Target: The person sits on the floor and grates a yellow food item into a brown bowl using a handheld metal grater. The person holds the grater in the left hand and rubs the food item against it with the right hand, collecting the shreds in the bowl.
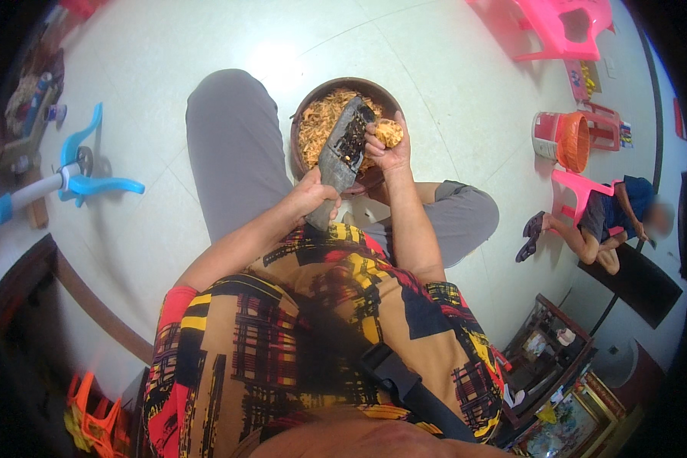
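My left hand [315, 197] grips the narrow handle end of a dark, worn hand grater [333, 170]. The grater slants up and away over a round brown basin [327, 83]. Its upper face is blackened and carries a few pale bits. Beside its far end, my right hand [394, 150] holds a rounded yellow-brown chunk [389, 133], perhaps a peeled root vegetable, with the fingertips close to the grater's edge. I cannot tell whether the chunk touches it. Pale orange-brown shreds [315, 129] fill much of the basin, which stands on the floor between my legs.
A blue-footed stand [80, 182] is on the tiled floor at left. Right, a person [601, 214] sits on a pink stool [578, 192], near an orange basket [573, 142] and a bucket [545, 136]. Another pink stool [561, 28] stands at the top right. A dark wooden cabinet [544, 343] is lower right.
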Motion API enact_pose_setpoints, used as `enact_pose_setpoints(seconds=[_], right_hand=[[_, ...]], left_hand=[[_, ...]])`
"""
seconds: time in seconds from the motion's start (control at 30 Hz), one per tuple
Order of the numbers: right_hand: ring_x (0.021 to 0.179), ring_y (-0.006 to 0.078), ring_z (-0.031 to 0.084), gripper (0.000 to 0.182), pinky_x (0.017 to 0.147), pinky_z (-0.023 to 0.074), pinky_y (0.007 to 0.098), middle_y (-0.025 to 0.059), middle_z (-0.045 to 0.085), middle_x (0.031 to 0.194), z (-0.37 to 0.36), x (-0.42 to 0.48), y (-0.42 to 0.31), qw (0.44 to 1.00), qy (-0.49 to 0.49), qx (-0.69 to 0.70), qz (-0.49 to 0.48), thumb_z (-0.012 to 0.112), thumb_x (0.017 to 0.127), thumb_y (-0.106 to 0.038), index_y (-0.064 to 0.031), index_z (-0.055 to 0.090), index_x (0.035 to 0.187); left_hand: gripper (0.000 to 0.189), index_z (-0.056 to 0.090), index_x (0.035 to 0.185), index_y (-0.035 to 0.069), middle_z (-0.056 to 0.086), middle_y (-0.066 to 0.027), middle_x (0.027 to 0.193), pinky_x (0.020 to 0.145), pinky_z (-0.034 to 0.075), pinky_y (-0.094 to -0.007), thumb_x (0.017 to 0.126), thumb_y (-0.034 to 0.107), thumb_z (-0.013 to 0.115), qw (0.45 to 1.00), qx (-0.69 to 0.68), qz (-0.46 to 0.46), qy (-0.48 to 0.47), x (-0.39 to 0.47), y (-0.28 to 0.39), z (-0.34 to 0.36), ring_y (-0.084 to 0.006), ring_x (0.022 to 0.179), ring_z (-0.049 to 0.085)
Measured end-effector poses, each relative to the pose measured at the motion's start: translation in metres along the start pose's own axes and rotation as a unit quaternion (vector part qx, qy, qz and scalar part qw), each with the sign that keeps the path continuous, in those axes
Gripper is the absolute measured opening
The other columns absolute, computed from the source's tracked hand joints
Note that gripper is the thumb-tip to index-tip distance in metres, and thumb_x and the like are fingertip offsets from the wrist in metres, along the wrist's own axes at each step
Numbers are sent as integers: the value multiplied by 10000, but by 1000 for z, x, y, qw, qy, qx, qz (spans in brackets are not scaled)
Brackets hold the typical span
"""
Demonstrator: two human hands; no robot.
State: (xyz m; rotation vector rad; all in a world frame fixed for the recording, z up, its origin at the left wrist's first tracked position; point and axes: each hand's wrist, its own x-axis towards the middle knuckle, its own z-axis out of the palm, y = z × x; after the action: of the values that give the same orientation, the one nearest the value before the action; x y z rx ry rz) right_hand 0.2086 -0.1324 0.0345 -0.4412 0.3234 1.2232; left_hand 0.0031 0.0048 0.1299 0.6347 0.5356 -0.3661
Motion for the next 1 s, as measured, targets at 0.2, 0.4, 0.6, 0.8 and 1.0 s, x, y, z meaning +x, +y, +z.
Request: enact_pose_setpoints(seconds=[0.2,0.4,0.6,0.8,1.0], right_hand=[[441,172,414,498,346,293,228,182,598,832,0,2,1,1000,-17,-1,24,421,926,-511,-55,616,888],[444,164,442,457,343,294,230,150,622,765,6,-1,3,996,57,-71,-16,487,905,-500,-65,616,862],[494,148,498,355,413,348,243,86,622,694,12,-1,3,924,211,-286,-138,592,872,-399,-58,617,775],[555,262,549,309,569,445,383,154,591,628,32,-5,38,552,282,-712,-331,648,799,-304,-16,581,709],[667,383,592,245,607,457,464,182,595,684,44,3,60,396,320,-795,-330,588,735,-256,-31,526,658]], left_hand=[[346,359,1106,15,547,-112,690,403,478,-320,783,-52,460,1000,8,8,-10,6,-7,-6,-174,470,544],[325,363,1085,12,545,-105,685,395,477,-316,782,-52,462,1000,2,18,-13,3,-1,-2,-173,465,545],[325,363,1089,10,542,-104,681,390,475,-315,786,-52,460,999,8,-13,32,10,-14,-10,-171,467,547],[325,365,1097,-1,547,-110,682,401,476,-312,789,-51,456,998,-3,-31,45,8,-14,-11,-174,469,548],[380,357,1125,-9,549,-125,688,409,464,-313,765,-68,464,999,32,32,0,3,-9,-7,-203,464,546]])
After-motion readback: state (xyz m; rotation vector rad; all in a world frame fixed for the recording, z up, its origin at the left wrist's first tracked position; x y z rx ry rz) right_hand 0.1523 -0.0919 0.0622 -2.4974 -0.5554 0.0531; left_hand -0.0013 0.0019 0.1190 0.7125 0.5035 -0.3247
